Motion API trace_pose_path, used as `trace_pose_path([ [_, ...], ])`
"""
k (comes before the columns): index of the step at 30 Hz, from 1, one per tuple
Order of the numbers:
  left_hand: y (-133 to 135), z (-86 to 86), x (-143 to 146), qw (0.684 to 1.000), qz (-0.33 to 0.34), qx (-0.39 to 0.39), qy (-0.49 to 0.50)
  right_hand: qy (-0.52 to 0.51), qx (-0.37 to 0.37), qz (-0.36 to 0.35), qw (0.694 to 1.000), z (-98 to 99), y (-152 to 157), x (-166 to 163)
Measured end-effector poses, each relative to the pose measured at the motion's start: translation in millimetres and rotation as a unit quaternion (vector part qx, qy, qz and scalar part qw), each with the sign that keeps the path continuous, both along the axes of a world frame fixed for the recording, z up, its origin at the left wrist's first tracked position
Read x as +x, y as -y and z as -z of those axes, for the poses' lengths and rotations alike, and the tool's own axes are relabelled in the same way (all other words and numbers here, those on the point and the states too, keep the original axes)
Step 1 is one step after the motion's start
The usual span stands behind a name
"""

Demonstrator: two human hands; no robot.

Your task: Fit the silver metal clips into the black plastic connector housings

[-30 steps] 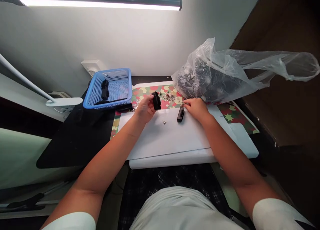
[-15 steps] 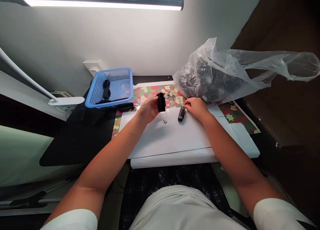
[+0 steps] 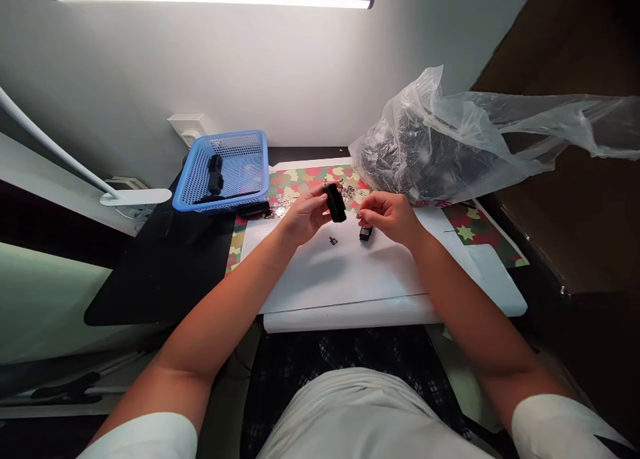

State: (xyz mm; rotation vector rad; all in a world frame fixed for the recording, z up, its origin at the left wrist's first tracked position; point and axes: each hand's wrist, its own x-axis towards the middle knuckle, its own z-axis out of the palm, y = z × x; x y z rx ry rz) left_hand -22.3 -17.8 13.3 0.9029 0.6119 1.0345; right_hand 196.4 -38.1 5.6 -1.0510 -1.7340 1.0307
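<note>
My left hand (image 3: pixel 305 218) is closed around a black plastic housing (image 3: pixel 335 203), held up tilted above the white sheet (image 3: pixel 295 279). Close on its right, my right hand (image 3: pixel 390 218) has thumb and fingertips pinched together; whatever they hold is too small to make out. Beneath that hand lies a second black plastic block (image 3: pixel 365 234), partly covered by the fingers. A little cluster of small metal pieces (image 3: pixel 333 241) rests on the sheet between the hands. More small shiny metal pieces (image 3: pixel 347 191) are scattered behind them on the patterned mat.
A blue basket (image 3: pixel 265 172) with black parts inside stands at the back left, with another black part (image 3: pixel 254 210) beside it. At the back right, a clear plastic bag (image 3: pixel 430 146) bulges with dark parts. A white lamp base (image 3: pixel 137 197) sits at the left.
My right hand has moved left and slightly toward me from behind the black block, now covering part of it. My left hand has shifted right and tilted the housing. The view has moved slightly.
</note>
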Motion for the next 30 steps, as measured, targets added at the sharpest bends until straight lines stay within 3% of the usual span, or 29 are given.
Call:
trace_pose_path([
  [3, 3.9, -1.0, 3.1, 1.0, -0.015, 0.023, -0.001, -0.044, -0.032, -0.049, 0.997, 1.3, 5.2, -5.9],
  [14, 11.5, -4.2, 8.2, 0.997, -0.017, 0.074, -0.011, -0.085, -0.1, -0.072, 0.989, 1.1, 1.6, -7.5],
  [30, 17.5, -9.4, 11.7, 0.998, -0.038, 0.047, -0.012, -0.162, -0.214, -0.03, 0.963, -9.0, 1.1, -10.9],
])
